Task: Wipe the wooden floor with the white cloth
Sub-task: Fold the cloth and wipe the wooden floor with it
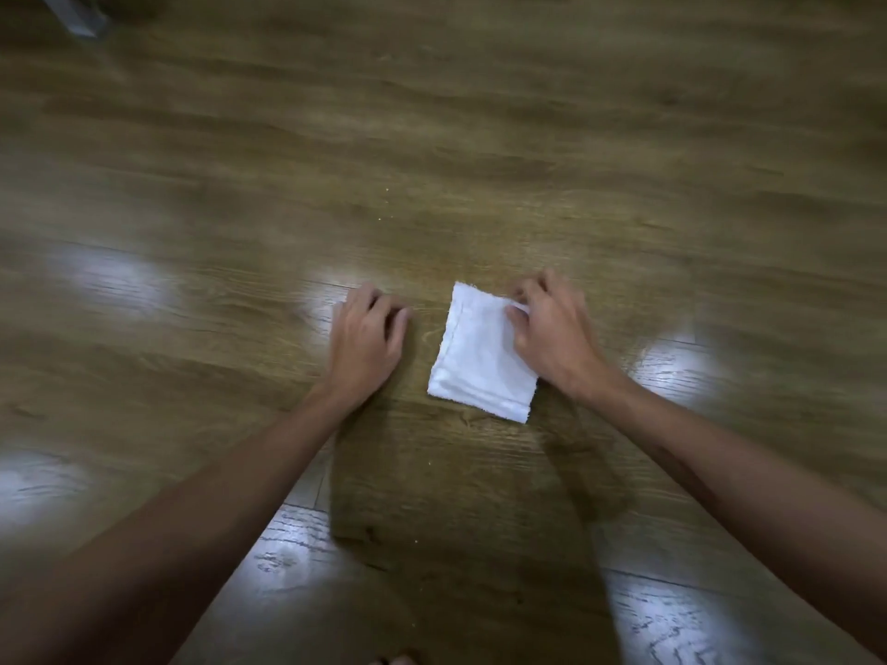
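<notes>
A small white cloth point(475, 357), folded into a rectangle, lies flat on the wooden floor point(432, 160) in front of me. My right hand point(547, 333) rests on the cloth's right edge, its curled fingers pinching the upper right corner. My left hand point(367, 333) is on the bare floor just left of the cloth, apart from it, with its fingers bent and the fingertips touching the boards; it holds nothing.
Bright light reflections shine on the floorboards at left, right and bottom. A few small crumbs point(384, 192) dot the floor beyond the hands. A grey metal leg point(79, 16) stands at the far top left. Toes point(396, 659) show at the bottom edge.
</notes>
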